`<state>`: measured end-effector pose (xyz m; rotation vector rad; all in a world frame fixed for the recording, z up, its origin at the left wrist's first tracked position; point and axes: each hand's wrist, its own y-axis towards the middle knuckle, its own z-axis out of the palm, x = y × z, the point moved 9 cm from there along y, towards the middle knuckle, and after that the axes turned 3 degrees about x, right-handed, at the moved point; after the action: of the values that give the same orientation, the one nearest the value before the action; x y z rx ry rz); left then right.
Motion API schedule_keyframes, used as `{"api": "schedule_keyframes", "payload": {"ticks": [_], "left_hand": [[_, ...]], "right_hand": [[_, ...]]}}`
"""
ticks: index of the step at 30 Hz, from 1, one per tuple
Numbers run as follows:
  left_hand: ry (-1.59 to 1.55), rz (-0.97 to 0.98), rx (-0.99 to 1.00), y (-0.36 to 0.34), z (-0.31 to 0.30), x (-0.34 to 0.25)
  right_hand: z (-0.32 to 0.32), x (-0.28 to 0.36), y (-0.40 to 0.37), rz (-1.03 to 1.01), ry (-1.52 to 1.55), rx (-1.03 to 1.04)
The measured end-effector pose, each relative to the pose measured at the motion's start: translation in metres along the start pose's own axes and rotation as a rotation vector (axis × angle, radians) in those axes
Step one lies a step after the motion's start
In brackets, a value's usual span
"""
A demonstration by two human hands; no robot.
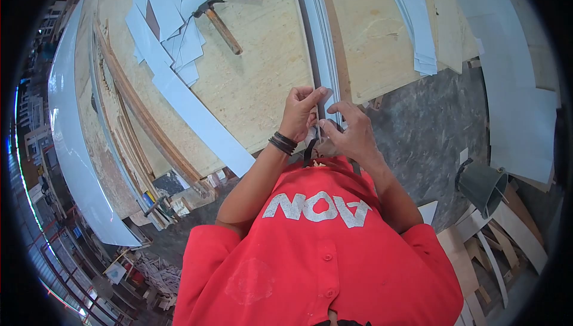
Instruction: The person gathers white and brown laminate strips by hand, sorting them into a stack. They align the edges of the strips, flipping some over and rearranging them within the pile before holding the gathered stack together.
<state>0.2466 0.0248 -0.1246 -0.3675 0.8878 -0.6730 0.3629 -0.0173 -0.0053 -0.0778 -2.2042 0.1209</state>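
Note:
A stack of long, narrow white strips [322, 39] lies on the wooden tabletop and reaches its near edge, close to the red shirt. My left hand [301, 111], with dark bands at the wrist, is at the left side of the stack's near end, thumb and fingertips pinched together. What sits between those fingertips is too small to name. On the right side of the same end, my right hand [351, 128] has its fingers bent and apart, with fingertips at the strips' edges. Whether it grips any strip is unclear.
A hammer [222, 25] lies beside scattered white pieces [173, 33] at the upper left. Long wooden strips [140, 111] run along the left. More white strips [412, 15] lie at the upper right. A dark bucket [482, 185] stands at the right.

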Motion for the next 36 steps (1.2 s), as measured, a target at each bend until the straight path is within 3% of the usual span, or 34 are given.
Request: {"api": "schedule_keyframes", "payload": {"ticks": [7,13,15,16,17,20,23,24,27,30,32,34,36], "left_hand": [[0.032,0.016,-0.023,0.000,0.002,0.000],[0.187,0.092,-0.084,0.005,0.006,-0.006],[0.334,0.114,-0.077,0.007,0.011,-0.007],[0.300,0.085,-0.028,0.010,0.020,-0.006],[0.304,0.108,-0.017,0.010,0.025,-0.010],[0.348,-0.065,0.055,-0.007,0.054,-0.016],[0.445,0.014,0.158,0.007,0.059,-0.019],[0.630,0.069,0.084,0.020,0.040,-0.013],[0.728,0.107,-0.037,0.032,0.010,0.002],[0.621,0.077,-0.078,0.027,0.005,-0.008],[0.530,0.047,-0.072,0.030,0.009,-0.026],[0.385,-0.121,0.088,0.036,0.020,-0.030],[0.355,-0.120,0.086,0.039,0.015,-0.030]], "right_hand": [[-0.001,0.001,0.000,0.019,0.006,0.009],[-0.006,-0.016,-0.001,0.056,0.125,-0.122],[-0.005,-0.025,-0.001,0.274,0.220,-0.079],[-0.007,-0.020,0.005,0.121,-0.003,-0.096],[-0.013,-0.026,0.006,0.100,-0.007,-0.110],[-0.027,0.000,0.013,-0.040,-0.267,-0.085],[-0.024,-0.001,0.018,0.069,-0.365,-0.036],[-0.016,-0.009,0.018,0.056,-0.371,-0.050],[-0.001,-0.025,0.018,-0.004,-0.495,-0.162],[-0.002,-0.003,0.006,-0.039,-0.355,-0.100],[0.003,0.005,-0.003,0.066,-0.241,0.027],[0.009,0.026,-0.017,0.050,-0.186,0.064],[0.023,0.033,-0.028,0.044,-0.130,0.104]]}}
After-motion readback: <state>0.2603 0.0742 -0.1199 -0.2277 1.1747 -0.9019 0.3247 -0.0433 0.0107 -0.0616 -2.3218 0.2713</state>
